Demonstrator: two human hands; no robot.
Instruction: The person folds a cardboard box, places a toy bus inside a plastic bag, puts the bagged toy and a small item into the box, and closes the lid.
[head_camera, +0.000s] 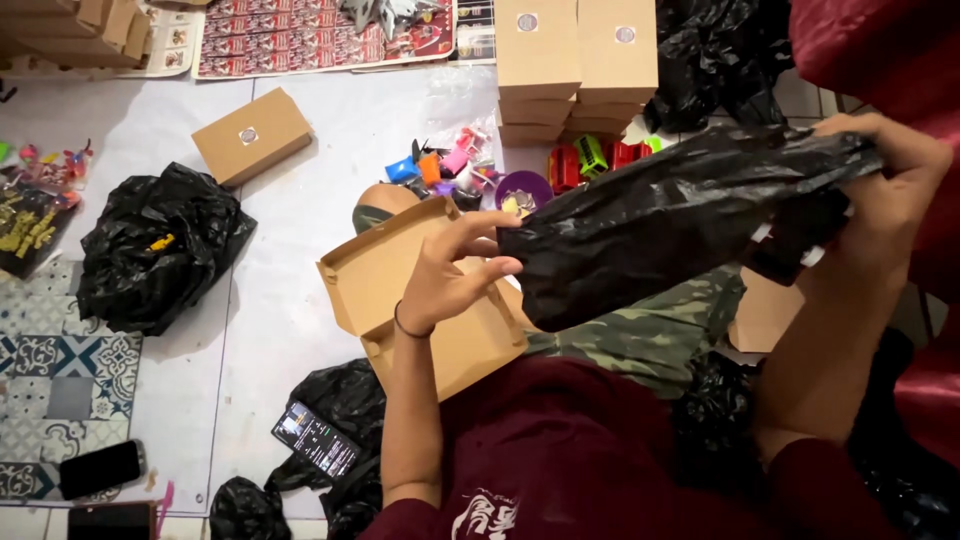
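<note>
A long parcel wrapped in black plastic (670, 215) stretches across my lap at the centre right. My left hand (450, 270) touches its left end with fingers spread and pinching the plastic there. My right hand (885, 185) grips the parcel's right end, folding the plastic over. Under my left hand lies an open brown cardboard box (400, 270), its lid flap raised, resting on my knee.
Stacked shut cardboard boxes (575, 60) stand at the back, with small coloured toys (450, 165) before them. One shut box (250, 135) lies on the white floor sheet. Black plastic bags (155, 250) lie at the left and front. Two phones (315, 440) (100, 468) lie on the floor.
</note>
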